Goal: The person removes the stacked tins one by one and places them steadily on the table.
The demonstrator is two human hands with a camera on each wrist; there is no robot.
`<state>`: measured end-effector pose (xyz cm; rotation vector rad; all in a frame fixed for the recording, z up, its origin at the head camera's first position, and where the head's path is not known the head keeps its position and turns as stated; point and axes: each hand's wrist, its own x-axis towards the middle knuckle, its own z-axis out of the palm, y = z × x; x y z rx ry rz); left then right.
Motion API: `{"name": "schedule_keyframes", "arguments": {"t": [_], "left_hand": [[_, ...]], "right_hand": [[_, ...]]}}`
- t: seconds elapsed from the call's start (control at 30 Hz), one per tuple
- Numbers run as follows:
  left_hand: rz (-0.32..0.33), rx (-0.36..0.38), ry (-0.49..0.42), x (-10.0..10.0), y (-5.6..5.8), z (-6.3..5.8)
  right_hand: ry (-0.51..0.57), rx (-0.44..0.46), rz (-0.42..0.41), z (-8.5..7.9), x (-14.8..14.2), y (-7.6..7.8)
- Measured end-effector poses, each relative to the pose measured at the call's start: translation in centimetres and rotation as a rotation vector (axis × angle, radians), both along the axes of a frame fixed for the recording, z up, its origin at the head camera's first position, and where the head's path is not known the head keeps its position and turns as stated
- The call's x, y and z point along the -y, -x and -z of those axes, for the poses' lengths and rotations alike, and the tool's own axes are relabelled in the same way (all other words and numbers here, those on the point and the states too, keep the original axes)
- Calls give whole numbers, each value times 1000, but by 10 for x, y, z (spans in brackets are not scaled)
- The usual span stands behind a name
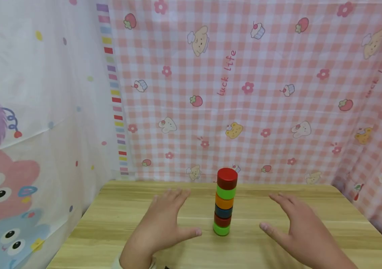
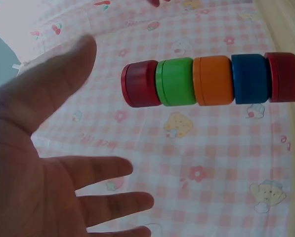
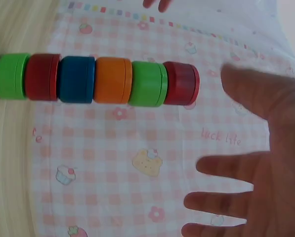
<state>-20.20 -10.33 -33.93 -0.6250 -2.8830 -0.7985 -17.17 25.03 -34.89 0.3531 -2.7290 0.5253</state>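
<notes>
Tower [image 1: 224, 202]: here it stands, six high, upright on the desk [image 1: 107, 231], between my left grip [image 1: 162, 222] and right grip [image 1: 302, 231]!
Colours: top down, red, green, orange, blue, red, green.
Left grip: spread wide, nothing in it, near the tower.
Right grip: spread wide too, nothing held, apart from the tower.
Cloth [image 1: 271, 112]: pink check, behind the desk.

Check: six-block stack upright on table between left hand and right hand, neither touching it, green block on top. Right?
No: the top block is red, not green; the head view shows it. The rest holds: six-block stack upright on the table between left hand and right hand, neither touching it.
</notes>
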Motion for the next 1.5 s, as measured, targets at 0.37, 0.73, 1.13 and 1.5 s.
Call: {"name": "schedule_keyframes", "arguments": {"t": [0.37, 0.73, 1.13, 1.5], "left_hand": [[-11, 12, -262, -16, 12, 6], [12, 60, -404, -36, 34, 18], [7, 166, -577, -69, 62, 31], [3, 197, -728, -100, 74, 41]], "right_hand": [[199, 5, 50, -9, 12, -2], [353, 49, 26, -23, 44, 21], [647, 101, 50, -27, 79, 54], [720, 117, 28, -11, 89, 75]]}}
